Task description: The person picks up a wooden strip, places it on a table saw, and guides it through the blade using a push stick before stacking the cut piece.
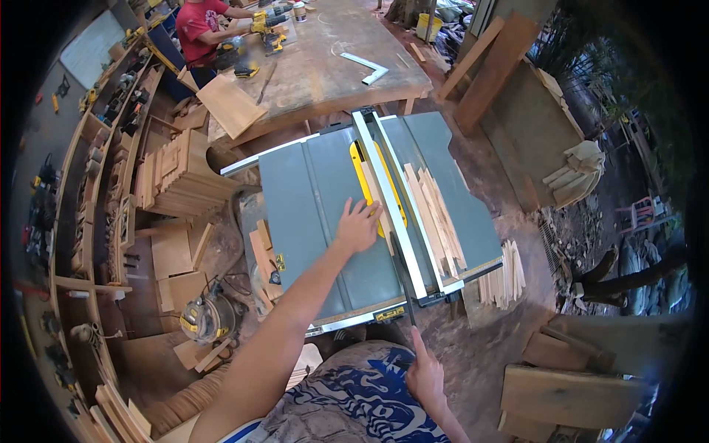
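Observation:
My left hand point(358, 224) lies on the table saw point(295, 207), fingers spread, with its fingertips against a narrow wooden strip point(373, 192). The strip runs along the metal rip fence point(391, 203), beside the yellow throat plate point(357, 159). My right hand point(426, 375) is low at the front of the saw, closed round a long dark push stick point(405, 275), its index finger laid along it. The stick's far end reaches toward the near end of the strip. The blade cannot be made out. Several cut strips point(436, 218) lie right of the fence.
A workbench point(317, 59) stands behind the saw, with a metal square point(365, 68) on it. A person in a red shirt point(196, 29) works there beside yellow power tools. Stacked boards point(177, 173) and a shop vacuum point(210, 317) are at left; more strips point(504, 277) lean at right.

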Demonstrator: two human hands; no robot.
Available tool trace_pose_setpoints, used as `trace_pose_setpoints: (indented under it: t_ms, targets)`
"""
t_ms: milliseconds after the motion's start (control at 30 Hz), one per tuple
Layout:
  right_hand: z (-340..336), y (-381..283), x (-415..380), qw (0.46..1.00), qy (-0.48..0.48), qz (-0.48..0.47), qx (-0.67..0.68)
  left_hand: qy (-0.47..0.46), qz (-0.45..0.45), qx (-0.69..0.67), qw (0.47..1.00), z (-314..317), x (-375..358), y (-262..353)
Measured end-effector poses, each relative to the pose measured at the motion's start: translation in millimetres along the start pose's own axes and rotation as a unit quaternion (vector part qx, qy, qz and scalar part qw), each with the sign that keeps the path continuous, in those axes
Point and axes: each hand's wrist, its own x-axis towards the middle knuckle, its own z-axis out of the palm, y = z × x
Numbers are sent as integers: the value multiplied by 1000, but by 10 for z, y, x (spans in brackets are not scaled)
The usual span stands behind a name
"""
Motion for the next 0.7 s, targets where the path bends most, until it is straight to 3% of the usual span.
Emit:
trace_pose_setpoints:
  t_ms: [433,700]
  targets:
    - [-34,-445,1189,1000,-11,-13,1,-22,-16,61,998,81,917,-885]
    - [-33,-759,2259,997,6,-57,56,-18,-102,31,994,183,1678,-1523]
